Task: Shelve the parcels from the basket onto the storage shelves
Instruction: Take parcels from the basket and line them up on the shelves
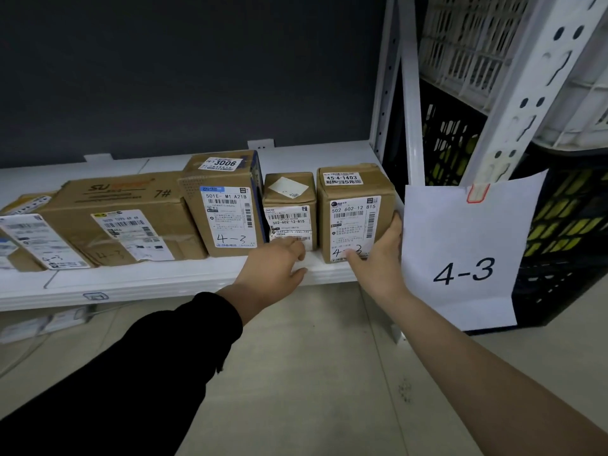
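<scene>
right hand (378, 255): grasps end box (355, 212), just left of sign (467, 251)
left hand (279, 261): released, fingers loose against small box (289, 215), further left of sign

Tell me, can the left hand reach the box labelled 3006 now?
Probably yes. The left hand is at the small box right beside the 3006 box, whose front stands uncovered.

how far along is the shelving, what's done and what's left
Done: several brown cardboard parcels stand in a row on the white metal shelf. In hand: the right hand grips the rightmost brown cardboard box, already on the shelf; the left hand touches the small brown cardboard box beside it. Left: letting go; parcels yet to shelve are not in view.
</scene>
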